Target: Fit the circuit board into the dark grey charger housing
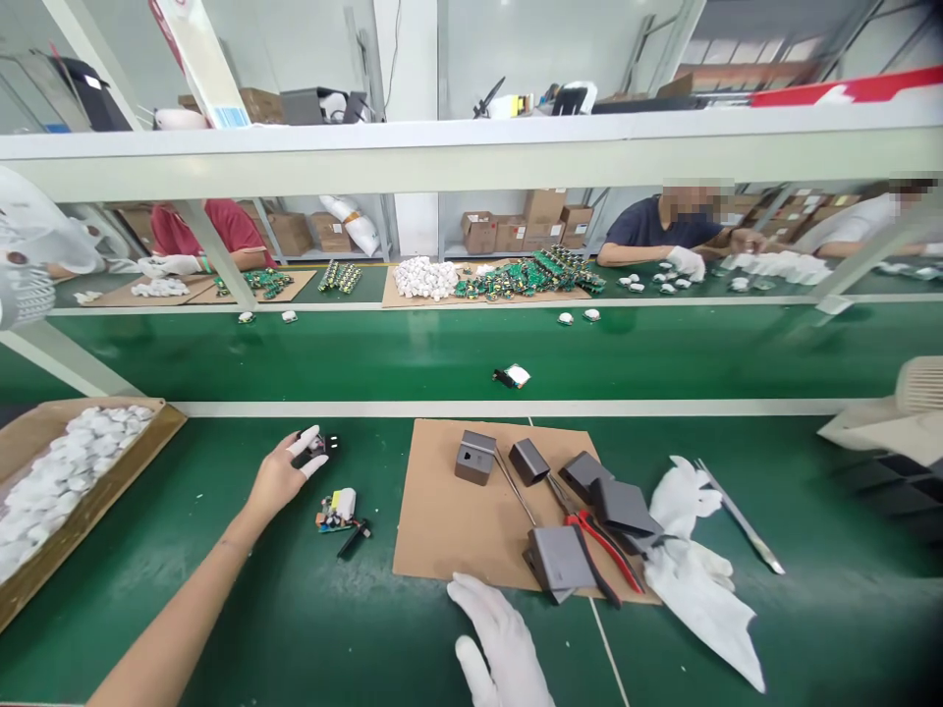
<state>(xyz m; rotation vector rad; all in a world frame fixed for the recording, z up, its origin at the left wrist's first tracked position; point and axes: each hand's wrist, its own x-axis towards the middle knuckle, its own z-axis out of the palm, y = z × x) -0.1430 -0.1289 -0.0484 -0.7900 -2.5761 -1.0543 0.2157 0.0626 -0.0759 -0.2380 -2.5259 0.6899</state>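
I see a deep green matte counter [221, 589] crossed by a thin white dividing stripe [516, 407], with a plain tan cardboard sheet [457, 520] carrying dark grey plastic housings [475, 457] and red-handled pliers [604, 545]. My left hand [284, 476] is bare except for white finger cots, touching a small black part [324, 447], while my right hand [493, 633] wears a white fabric glove. Beside them lie a green circuit board with a white and yellow component [337, 511], a crumpled white cloth [693, 570] and a brown cardboard tray of white pieces [66, 471].

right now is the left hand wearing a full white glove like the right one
No: the left hand is bare apart from white cots on its fingertips, while the right hand wears a full white glove.
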